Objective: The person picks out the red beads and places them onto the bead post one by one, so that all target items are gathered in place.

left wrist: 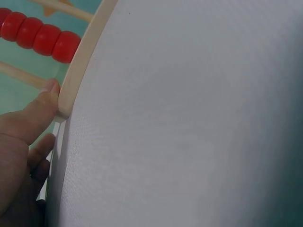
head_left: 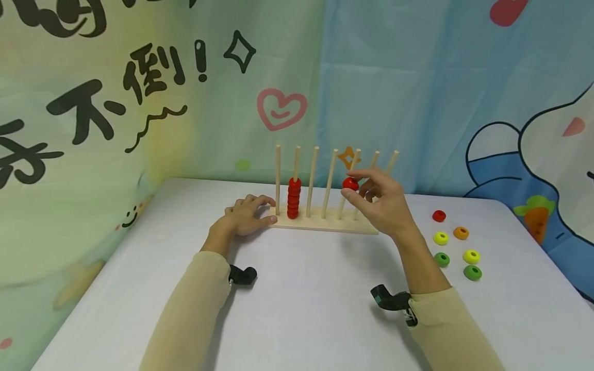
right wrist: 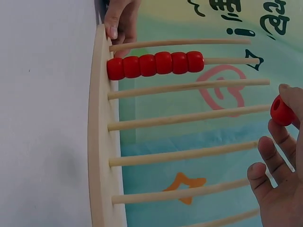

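Note:
A wooden peg rack [head_left: 320,224] with several upright rods stands toward the back of the white table. On its second rod from the left sits a stack of red beads [head_left: 293,198]. My left hand [head_left: 243,214] holds the left end of the base; its thumb [left wrist: 46,97] lies against the wood near the first rod. Up near the rod tops, my right hand [head_left: 382,201] pinches a red bead [right wrist: 281,112] between thumb and fingers. The bead's hole shows in the right wrist view, and the bead is apart from the rods there.
Right of the rack lie loose beads: one red [head_left: 439,216], one orange [head_left: 461,233], two yellow, including a yellow bead [head_left: 471,256], and two green, including a green bead [head_left: 472,272]. A printed cloth [head_left: 371,93] hangs behind the table.

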A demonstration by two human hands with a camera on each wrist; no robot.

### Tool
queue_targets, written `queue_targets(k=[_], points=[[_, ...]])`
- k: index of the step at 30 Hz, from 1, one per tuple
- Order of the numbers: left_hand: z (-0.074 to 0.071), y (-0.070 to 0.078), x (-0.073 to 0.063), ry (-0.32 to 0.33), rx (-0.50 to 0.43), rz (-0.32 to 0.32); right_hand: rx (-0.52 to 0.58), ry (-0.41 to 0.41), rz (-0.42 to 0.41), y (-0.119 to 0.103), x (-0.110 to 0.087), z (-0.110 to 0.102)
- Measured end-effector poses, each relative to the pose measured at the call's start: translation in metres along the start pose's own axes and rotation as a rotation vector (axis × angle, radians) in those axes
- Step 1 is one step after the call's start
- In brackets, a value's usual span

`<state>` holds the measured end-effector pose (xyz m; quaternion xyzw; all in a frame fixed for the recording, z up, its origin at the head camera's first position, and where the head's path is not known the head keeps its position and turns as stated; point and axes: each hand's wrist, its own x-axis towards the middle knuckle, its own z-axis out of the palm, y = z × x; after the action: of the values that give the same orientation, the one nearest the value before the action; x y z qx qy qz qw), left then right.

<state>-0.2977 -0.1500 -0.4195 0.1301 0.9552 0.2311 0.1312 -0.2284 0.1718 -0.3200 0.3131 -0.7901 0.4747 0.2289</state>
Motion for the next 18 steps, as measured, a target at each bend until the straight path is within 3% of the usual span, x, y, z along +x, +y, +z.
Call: queue_targets(k=[6,18], points=[[-0.001,-0.003,-0.002,0.015,-0.006,-0.003,0.072,0.014,0.005,0.001,0.003,0.011],[0.000,0.000,0.002,-0.005,0.032,-0.004,0.086,-0.013,-0.060,-0.011,0.024,0.019]])
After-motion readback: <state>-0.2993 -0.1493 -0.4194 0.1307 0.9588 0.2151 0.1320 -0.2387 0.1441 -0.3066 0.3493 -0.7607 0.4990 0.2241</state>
